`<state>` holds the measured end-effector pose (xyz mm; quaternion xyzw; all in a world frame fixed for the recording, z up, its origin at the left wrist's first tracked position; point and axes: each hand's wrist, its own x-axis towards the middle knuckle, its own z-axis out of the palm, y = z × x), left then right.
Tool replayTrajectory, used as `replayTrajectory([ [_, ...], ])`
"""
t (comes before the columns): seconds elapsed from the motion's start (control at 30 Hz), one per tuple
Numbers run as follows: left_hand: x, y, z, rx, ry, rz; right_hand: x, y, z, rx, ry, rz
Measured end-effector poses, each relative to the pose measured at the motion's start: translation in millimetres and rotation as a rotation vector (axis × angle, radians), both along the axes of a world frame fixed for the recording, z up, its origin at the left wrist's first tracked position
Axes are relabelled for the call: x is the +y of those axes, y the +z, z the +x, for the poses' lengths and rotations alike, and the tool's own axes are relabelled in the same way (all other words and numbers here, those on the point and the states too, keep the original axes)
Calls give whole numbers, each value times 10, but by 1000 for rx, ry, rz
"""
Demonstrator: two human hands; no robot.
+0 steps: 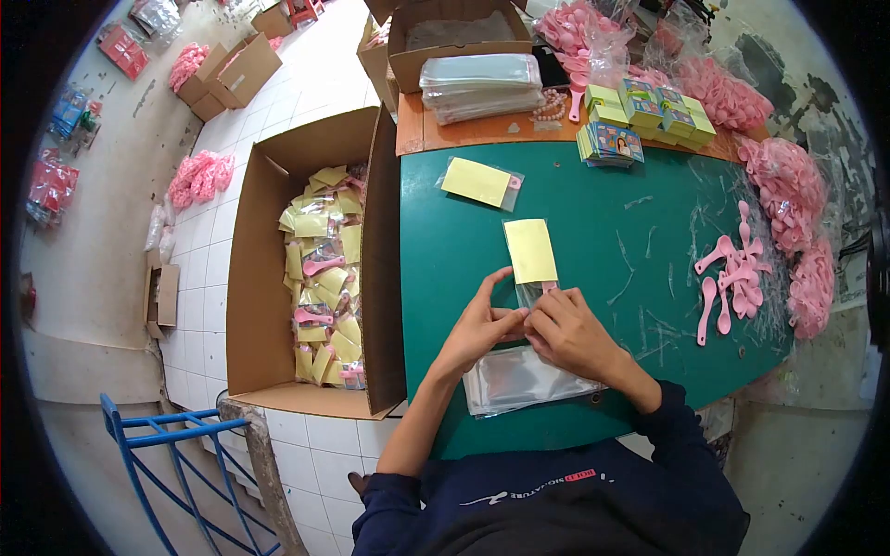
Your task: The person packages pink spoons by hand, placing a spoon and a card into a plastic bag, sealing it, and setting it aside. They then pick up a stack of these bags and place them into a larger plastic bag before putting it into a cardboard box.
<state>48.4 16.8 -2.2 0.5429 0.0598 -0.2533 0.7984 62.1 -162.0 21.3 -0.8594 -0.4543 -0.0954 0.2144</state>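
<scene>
A clear plastic bag [527,295] holding a yellow card [530,251] lies before me, with a bit of pink showing near its lower end. My right hand [567,326] pinches the lower end of this bag, fingers bunched together. From the other side, my left hand [484,322] has its thumb at the same end and its index finger stretched along the bag's edge. Just below both hands rests a stack of flat clear bags [528,382]. Farther up the table is another bagged yellow card [476,182] with a pink piece at its right end.
Left of the green table [575,199] stands a cardboard box [382,269] full of bagged cards and pink spoons. Loose pink spoons [737,278] lie at right, near bundled spoons [788,190]. Card stacks [609,145] and packed clear bags [482,83] sit at the back.
</scene>
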Motion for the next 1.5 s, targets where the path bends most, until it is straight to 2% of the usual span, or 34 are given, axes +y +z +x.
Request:
replayTrajectory([
  [0.07,-16,-42,-3,-16,13,-18,-9,-20,8,-37,24,-38],
  [0.17,-48,-88,-19,-100,14,84,-54,44,45,-8,95,-59],
  [0.27,-104,-63,-26,-83,31,74,-142,58,122,157,158,-45],
  [0.37,-113,-77,-9,-123,78,207,-211,103,153,339,216,26],
  [0.47,-48,-66,1,-121,125,164,-319,228,227,499,302,107],
  [0.53,-29,-19,3,-118,92,179,-644,314,443,812,317,229],
  [0.6,-12,16,3,-112,64,203,-1240,321,736,845,128,333],
  [0.63,-2,26,8,-108,51,218,-1639,282,943,863,-75,345],
  [0.7,1,41,7,-132,12,253,-2410,37,1274,400,-752,224],
  [0.73,11,51,25,-168,-7,274,-2664,-33,1331,198,-1019,28],
  [0.77,16,54,18,-196,-29,296,-2695,-95,1251,32,-1109,-144],
  [0.8,17,46,32,-201,-20,251,-2605,-96,1194,-133,-1027,-179],
  [0.83,9,24,37,-203,-10,205,-2361,-29,1120,-219,-799,-111],
  [0.87,-6,0,33,-196,-9,164,-1920,78,1017,-150,-517,-10],
  [0.9,-25,-16,54,-204,17,143,-1421,199,871,9,-363,19],
  [0.93,-34,-29,70,-211,42,126,-975,297,669,310,-219,160],
  [0.97,-23,-30,76,-216,66,116,-672,242,508,456,-129,230],
  [1.03,-26,7,53,-198,98,41,-282,50,300,328,-113,147],
  [1.13,61,71,16,-194,93,-25,-153,-188,286,158,-88,151],
  [1.2,125,80,37,-221,36,-23,-201,-195,318,162,-116,242],
  [1.27,204,80,56,-267,63,135,-243,-182,351,234,-151,387],
  [1.37,163,78,69,-405,27,430,-328,-201,396,375,-131,469],
  [1.43,18,154,57,-552,-33,632,-344,-190,408,446,-103,461],
  [1.47,-31,134,56,-630,4,723,-354,-179,415,481,-89,457],
  [1.5,-26,118,59,-624,22,728,-374,-171,424,505,-84,446],
])
